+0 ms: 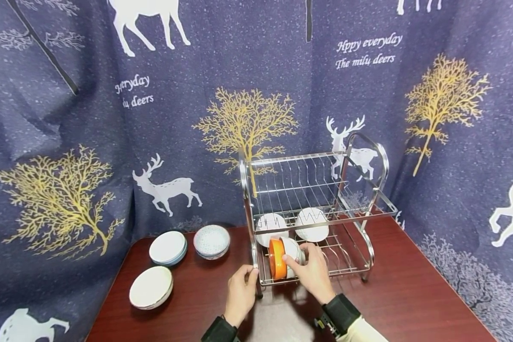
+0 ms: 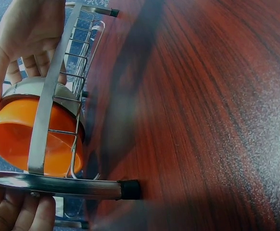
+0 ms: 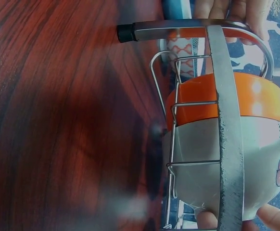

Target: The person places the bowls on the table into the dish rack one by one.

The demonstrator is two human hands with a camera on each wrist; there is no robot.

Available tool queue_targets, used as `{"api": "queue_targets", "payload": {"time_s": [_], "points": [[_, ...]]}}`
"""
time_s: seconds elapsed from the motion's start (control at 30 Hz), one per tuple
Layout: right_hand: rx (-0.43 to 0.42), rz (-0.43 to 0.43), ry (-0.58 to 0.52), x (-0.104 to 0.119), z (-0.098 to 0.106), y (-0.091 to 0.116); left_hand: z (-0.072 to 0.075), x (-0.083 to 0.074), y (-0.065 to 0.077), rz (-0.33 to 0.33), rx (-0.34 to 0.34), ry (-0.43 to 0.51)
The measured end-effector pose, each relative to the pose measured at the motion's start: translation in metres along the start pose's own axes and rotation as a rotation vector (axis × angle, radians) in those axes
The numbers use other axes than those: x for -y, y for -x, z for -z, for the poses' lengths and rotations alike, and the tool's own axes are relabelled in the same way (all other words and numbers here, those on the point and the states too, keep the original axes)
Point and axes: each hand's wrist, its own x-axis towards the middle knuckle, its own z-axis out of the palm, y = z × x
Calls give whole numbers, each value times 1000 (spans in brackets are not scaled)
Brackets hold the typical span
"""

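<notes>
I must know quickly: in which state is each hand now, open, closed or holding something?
Left hand: closed, holding the frame of the metal rack.
Right hand: closed, holding the white bowl beside the orange bowl.

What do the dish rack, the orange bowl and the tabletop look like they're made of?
The dish rack looks like metal, perhaps chromed or stainless steel: its tubes and wires are silvery and reflective. The orange bowl is smooth and glossy with bright highlights, possibly glazed ceramic or plastic. The tabletop shows reddish-brown grain and a sheen, so varnished wood or a wood-look laminate.
</notes>
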Motion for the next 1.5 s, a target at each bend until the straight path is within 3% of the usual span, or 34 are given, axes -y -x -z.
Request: {"api": "queue_targets", "payload": {"time_s": [0.9, 1.5], "points": [[9, -18, -9, 6, 1, -2, 2, 1, -1, -10, -6, 20], [-1, 238, -100, 24, -5, -3, 3, 1, 1, 32, 14, 42]]}}
